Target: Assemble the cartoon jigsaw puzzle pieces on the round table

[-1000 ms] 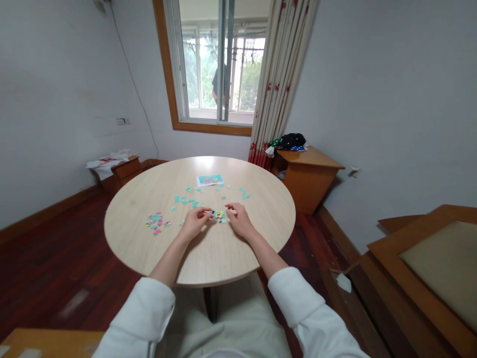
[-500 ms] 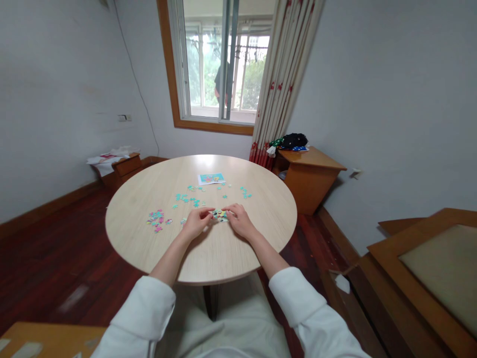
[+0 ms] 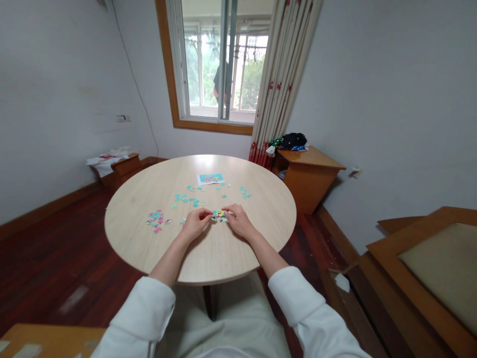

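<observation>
A small joined patch of jigsaw puzzle [image 3: 219,216], yellow, green and white, lies on the round table between my two hands. My left hand [image 3: 195,223] is closed, thumb and fingers pinched at the patch's left edge, on what looks like a puzzle piece mostly hidden by the fingertips. At the right edge, my right hand [image 3: 238,219] grips the patch with curled fingers. Loose teal puzzle pieces [image 3: 182,198] are scattered beyond my left hand. Farther left sits a heap of pink and teal puzzle pieces [image 3: 155,219].
A picture card [image 3: 210,178] lies toward the far side of the round table [image 3: 137,184]. More teal pieces [image 3: 245,192] are at the right. A wooden cabinet [image 3: 313,169] with dark cloth on top stands behind right. Through the window, a person [image 3: 216,82] is partly visible.
My left fingertips have drawn slightly left and down, showing more of the patch. My right hand stays nearly in place, and the loose pieces have not moved.
</observation>
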`<state>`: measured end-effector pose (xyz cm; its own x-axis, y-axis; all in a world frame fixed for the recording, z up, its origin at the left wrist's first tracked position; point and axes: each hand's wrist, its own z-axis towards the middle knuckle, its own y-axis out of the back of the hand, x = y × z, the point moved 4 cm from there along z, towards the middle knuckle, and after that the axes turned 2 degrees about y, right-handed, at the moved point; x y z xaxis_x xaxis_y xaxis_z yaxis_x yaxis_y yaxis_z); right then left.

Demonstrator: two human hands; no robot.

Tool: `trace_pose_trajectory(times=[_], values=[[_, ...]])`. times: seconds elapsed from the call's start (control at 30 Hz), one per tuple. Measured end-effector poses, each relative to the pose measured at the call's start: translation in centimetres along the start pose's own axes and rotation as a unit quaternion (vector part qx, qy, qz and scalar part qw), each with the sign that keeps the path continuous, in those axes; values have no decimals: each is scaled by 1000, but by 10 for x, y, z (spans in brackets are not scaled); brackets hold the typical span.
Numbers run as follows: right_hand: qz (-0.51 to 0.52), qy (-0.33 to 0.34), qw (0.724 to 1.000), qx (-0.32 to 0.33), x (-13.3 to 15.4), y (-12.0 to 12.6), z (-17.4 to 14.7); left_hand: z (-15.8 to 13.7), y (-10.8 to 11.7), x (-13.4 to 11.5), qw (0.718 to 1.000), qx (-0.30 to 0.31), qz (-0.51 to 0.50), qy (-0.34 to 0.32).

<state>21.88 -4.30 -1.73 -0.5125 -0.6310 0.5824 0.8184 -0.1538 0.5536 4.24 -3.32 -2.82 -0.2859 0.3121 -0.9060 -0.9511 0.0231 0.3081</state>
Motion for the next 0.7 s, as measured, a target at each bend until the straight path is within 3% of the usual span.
trace_pose_trajectory(times=[0.7], values=[[-12, -2, 1000, 18, -1, -2, 0, -7, -7, -10, 989, 3, 151, -12]])
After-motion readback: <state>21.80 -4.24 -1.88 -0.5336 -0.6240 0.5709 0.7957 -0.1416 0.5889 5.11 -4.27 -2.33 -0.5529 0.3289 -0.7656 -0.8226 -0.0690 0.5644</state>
